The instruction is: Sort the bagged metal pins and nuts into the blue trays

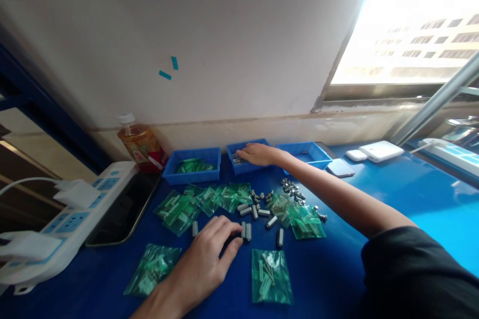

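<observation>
My left hand (207, 254) rests on the blue table, thumb and index finger apart. Its index fingertip touches or nearly touches a pair of metal hex standoffs (246, 232) standing side by side. Another standoff (195, 229) is just left of its knuckles. Farther back, my right hand (259, 154) reaches into the middle blue bin (249, 171), palm down, fingers stretched over long metal pieces (237, 159). Its fingertips are partly hidden. Several loose standoffs (264, 213) lie between the hands. A green bag of screws and standoffs (271, 277) lies in front, another green bag (153, 266) left of my wrist.
A left blue bin (192, 177) holds green bags; a right blue bin (320, 163) stands beside my forearm. More green bags (179, 211) and bolts (292, 189) lie midway. At left are a power strip (78, 222), phone (127, 209) and drink bottle (140, 144). A white box (381, 151) sits right.
</observation>
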`<state>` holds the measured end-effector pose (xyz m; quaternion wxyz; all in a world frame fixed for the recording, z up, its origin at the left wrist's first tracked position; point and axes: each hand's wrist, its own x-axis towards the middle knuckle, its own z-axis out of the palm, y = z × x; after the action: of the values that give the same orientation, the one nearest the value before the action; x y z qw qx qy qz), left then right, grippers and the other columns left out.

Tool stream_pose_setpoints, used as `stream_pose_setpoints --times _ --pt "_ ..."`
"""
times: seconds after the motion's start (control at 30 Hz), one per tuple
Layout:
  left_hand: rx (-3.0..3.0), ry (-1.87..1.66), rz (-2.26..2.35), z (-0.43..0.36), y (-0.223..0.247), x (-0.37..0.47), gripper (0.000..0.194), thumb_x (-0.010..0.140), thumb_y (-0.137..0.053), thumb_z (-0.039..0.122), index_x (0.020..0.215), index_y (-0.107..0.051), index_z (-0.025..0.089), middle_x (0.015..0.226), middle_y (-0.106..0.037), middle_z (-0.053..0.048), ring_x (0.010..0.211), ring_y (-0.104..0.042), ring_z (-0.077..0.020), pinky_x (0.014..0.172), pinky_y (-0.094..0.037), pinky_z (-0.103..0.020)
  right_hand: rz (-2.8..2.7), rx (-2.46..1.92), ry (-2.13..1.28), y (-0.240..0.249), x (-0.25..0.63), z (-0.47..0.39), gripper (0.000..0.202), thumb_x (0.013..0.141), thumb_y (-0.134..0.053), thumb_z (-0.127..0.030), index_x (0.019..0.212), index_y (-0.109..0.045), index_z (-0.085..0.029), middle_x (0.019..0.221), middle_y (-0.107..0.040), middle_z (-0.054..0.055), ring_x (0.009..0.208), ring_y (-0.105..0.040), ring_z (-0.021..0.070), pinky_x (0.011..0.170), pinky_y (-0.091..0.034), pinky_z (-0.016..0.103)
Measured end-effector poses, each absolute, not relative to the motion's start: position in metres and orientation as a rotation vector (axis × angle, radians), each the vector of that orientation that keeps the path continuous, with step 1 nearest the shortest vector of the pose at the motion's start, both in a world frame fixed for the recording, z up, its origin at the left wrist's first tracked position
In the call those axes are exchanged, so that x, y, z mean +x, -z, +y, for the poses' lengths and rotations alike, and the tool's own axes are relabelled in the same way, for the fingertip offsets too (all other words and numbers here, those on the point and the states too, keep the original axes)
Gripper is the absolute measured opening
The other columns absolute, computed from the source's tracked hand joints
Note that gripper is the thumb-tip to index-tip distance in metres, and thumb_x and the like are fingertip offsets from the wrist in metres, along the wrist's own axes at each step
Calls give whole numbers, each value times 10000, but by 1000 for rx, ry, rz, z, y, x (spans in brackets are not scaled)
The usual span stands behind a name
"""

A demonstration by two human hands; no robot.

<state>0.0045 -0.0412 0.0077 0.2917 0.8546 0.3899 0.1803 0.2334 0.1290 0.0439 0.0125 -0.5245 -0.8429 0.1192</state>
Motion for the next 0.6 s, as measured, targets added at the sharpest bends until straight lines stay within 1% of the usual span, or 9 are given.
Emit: stream_pose_setpoints --times 0.1,0.2,0.27,0.33,0.43,0.5,0.6 --pt "2277 -468 1049 -41 -8 5 219 975 -407 310 1040 -602 236 1014 -623 -39 975 -605 -193 903 -478 -323 -2584 -1651 -374 -42 232 130 648 981 -167 -546 1160 -668 -177 1224 -634 133 1146 -577 265 979 -392 330" --pt "2291 -465 1064 -41 -8 5 211 973 -416 294 1061 -600 239 1028 -625 -35 982 -603 -190 887 -489 -314 -2566 -1651 -408 -43 233 129 665 976 -158 -565 1116 -689 -191 1228 -637 117 1138 -583 261 969 -398 320" --pt "2334 -474 1071 -41 -6 5 225 967 -431 282 1127 -586 248 1050 -624 -36 1000 -598 -196 896 -489 -325 -2549 -1654 -439 -44 236 127 689 971 -152 -578 1076 -704 -179 1211 -647 124 1129 -589 273 959 -406 327" --pt "2409 -479 1067 -41 -4 5 283 962 -442 261 1222 -553 272 1068 -618 -35 1010 -593 -204 907 -486 -347 -2513 -1669 -476 -44 238 125 719 960 -148 -605 1045 -712 -168 1190 -660 127 1114 -598 284 942 -418 332" --pt "2536 -457 1054 -42 -2 7 350 947 -464 222 1281 -528 309 1081 -604 -34 1001 -589 -217 909 -484 -391 -2454 -1658 -517 -43 243 124 713 946 -170 -637 1079 -695 -173 1213 -653 115 1128 -591 282 946 -421 334" --pt "2577 -443 1065 -42 -1 9 326 929 -497 214 1239 -555 295 1090 -599 -41 1000 -584 -232 897 -486 -414 -2443 -1626 -522 -44 246 122 684 953 -185 -622 1077 -686 -173 1211 -652 119 1125 -590 282 950 -420 349" --pt "2545 -458 1111 -42 -1 12 182 903 -550 229 1076 -603 238 1048 -611 -47 968 -591 -236 878 -492 -414 -2459 -1525 -437 -51 249 111 604 986 -209 -536 994 -685 -164 1096 -688 127 1043 -615 273 919 -431 371"
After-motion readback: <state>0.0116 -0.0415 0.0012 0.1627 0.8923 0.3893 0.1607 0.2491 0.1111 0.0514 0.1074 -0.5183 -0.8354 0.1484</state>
